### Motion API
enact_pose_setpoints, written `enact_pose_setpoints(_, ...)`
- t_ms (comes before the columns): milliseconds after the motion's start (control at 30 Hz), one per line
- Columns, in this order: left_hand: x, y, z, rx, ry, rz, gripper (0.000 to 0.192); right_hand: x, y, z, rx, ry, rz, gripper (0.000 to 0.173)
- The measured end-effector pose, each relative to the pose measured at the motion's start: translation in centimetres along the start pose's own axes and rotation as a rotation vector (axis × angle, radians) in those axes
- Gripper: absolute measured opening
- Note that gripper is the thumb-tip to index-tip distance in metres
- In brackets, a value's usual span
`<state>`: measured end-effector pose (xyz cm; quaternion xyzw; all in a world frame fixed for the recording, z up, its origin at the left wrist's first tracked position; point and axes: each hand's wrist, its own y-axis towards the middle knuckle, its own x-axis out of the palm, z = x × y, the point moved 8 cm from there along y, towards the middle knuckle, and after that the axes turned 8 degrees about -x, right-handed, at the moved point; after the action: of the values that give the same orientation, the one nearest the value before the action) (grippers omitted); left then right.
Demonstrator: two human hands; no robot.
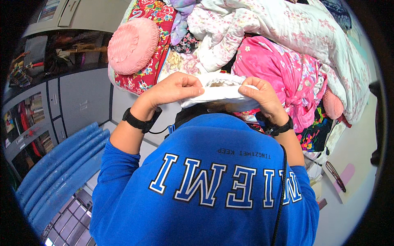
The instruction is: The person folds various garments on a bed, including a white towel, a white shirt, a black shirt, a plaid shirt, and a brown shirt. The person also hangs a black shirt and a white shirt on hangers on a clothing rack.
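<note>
A white cloth item [220,93] with a gathered, elastic-looking opening is stretched sideways in front of my chest. My left hand [175,89] pinches its left end between thumb and fingers. At the other end, my right hand [261,92] grips the edge the same way, thumb on top. The opening faces up and away from me, and its inside is partly visible. The lower part of the cloth is hidden behind my blue top [215,135]. What kind of garment or cover it is, I cannot tell.
Beyond my hands is a bed with a floral quilt [292,30], a pink floral bundle [271,67] and a round pink cushion [134,46] on red floral bedding [154,15]. Grey cabinets [83,101] and a blue padded, ridged item [64,166] stand at the left.
</note>
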<state>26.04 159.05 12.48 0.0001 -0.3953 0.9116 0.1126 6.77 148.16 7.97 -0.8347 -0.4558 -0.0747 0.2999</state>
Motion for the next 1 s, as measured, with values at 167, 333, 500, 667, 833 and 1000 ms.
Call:
enact_pose_setpoints(167, -0.5, -0.7, -0.5, -0.008, -0.003, 0.013, 0.021, -0.2, -0.2, -0.5, 0.001, -0.171, 0.026, 0.019)
enact_pose_setpoints(333, -0.8, -1.3, -0.7, 0.006, -0.014, -0.001, 0.021, -0.3, -0.4, -1.3, -0.054, -0.223, 0.029, 0.020)
enact_pose_setpoints(500, -1.0, -2.6, 0.4, 0.153, 0.300, 0.174, 0.021, 0.2, -1.8, -3.5, -0.261, -0.459, 0.023, 0.020)
enact_pose_setpoints(667, -0.3, -5.4, 2.4, 0.382, 0.907, 0.443, 0.027, 1.9, -4.5, -5.6, -0.534, -0.896, -0.056, 0.020)
enact_pose_setpoints(833, -0.3, -6.9, 2.1, 0.464, 1.066, 0.580, 0.034, 1.4, -5.4, -5.3, -0.560, -1.045, -0.071, 0.021)
enact_pose_setpoints(1000, -2.9, -8.0, 1.3, 0.419, 1.224, 0.730, 0.037, -2.0, -3.8, -5.1, -0.554, -1.146, -0.129, 0.025)
